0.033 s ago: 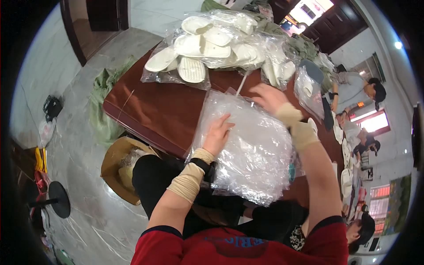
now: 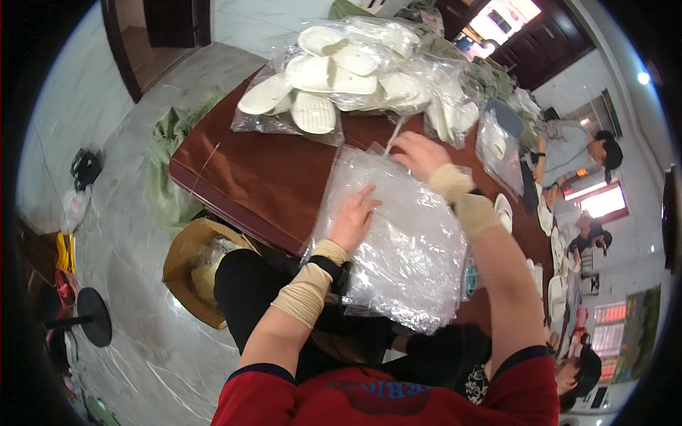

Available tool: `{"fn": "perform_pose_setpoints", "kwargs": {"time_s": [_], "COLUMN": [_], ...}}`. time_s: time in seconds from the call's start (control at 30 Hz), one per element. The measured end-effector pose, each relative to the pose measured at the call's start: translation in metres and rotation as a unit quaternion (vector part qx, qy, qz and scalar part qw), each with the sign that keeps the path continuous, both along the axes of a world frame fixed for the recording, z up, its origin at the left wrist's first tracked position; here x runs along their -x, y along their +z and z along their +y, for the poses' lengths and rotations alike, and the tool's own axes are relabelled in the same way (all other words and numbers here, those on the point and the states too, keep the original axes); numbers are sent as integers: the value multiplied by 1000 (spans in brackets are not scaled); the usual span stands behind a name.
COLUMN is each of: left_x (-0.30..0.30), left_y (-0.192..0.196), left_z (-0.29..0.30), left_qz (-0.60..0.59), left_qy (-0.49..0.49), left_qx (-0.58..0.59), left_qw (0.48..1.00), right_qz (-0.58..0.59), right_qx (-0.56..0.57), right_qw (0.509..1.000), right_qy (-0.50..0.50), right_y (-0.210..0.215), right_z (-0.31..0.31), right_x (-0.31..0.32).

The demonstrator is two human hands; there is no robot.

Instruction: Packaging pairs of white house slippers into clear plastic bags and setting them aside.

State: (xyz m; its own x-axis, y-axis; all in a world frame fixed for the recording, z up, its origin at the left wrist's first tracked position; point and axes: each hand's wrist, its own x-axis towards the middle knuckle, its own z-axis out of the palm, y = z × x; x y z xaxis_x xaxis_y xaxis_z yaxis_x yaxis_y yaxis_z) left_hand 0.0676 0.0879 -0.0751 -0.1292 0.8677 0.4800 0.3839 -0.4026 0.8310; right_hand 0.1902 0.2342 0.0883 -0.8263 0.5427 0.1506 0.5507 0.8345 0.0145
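Observation:
A stack of clear plastic bags (image 2: 405, 241) lies before me, across the near edge of the brown table and over my lap. My left hand (image 2: 354, 219) rests on its left part, fingers stretched out and apart. At the stack's far edge is my right hand (image 2: 420, 155), its fingers extended and slightly bent, beside a thin white strip (image 2: 393, 135). Whether the fingertips touch the strip I cannot tell. Beyond the hands lies a heap of white slippers (image 2: 330, 74) in clear bags. Both my wrists have beige wraps; a black band circles the left one.
The brown table (image 2: 249, 170) stretches off to the right, where more slippers (image 2: 558, 298) lie and other people (image 2: 579, 149) sit. A grey slipper in a bag (image 2: 501, 128) lies beyond my right hand. An open cardboard box (image 2: 181, 266) stands on the floor at left, near green sacking (image 2: 170, 177).
My right hand has shifted a little left, closer to the white strip. My left hand stays on the bags; the view has shifted slightly.

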Motion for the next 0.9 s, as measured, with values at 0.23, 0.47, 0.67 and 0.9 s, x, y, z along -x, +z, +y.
{"fn": "perform_pose_setpoints", "kwargs": {"time_s": [0.23, 0.47, 0.67, 0.9], "left_x": [-11, -20, -8, -9], "left_y": [-14, -16, -6, 2], "left_z": [0, 4, 2, 1], "left_qz": [-2, -7, -28, -6], "left_qy": [22, -11, 11, 0], "left_qx": [26, 11, -24, -20], "left_qw": [999, 1000, 999, 1000], "right_qz": [14, 41, 318, 470], "right_qx": [-212, -96, 263, 514], "right_qw": [971, 994, 910, 714], "right_qy": [114, -19, -31, -70], "right_y": [-85, -87, -23, 63], "right_z": [-23, 20, 22, -8], "right_x": [178, 215, 184, 27]}}
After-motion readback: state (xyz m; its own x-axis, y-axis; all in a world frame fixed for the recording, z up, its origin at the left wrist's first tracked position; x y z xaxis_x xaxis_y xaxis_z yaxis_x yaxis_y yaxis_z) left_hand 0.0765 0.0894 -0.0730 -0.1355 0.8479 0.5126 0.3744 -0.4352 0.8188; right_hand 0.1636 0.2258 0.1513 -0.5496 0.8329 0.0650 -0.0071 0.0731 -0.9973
